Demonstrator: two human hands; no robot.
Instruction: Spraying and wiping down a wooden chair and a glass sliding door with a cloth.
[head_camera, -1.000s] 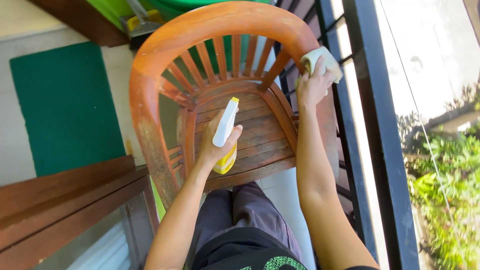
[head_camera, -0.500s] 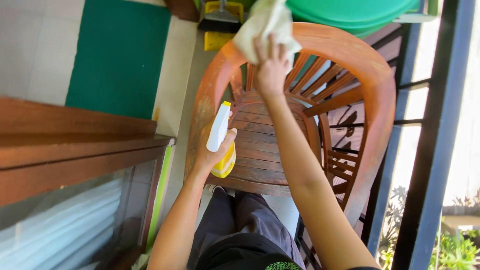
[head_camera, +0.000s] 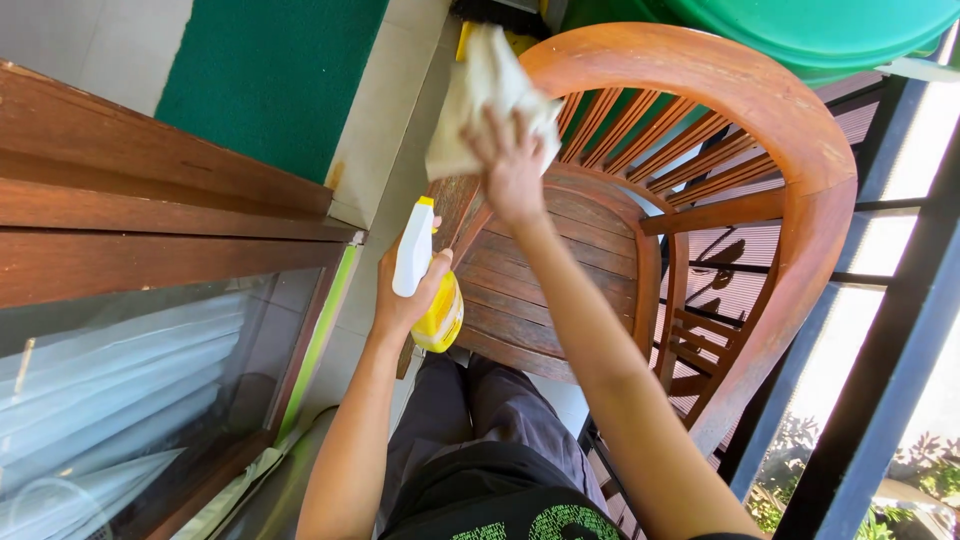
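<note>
Shift: right hand is now pressing crumpled white cloth onto curved wooden chair's left rim.
Left hand: gripping yellow-and-white spray bottle — kept ready just below the cloth.

Home balcony, wooden chair, tiled floor, green mat, dark railing, garden plants beyond

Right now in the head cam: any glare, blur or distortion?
Head view: hard sun throws slat shadows beyond the wooden chair; sky at right is blown out; railing bows from wide-angle distortion; cloth in the right hand is slightly motion-blurred; spray bottle is sharp.
</note>
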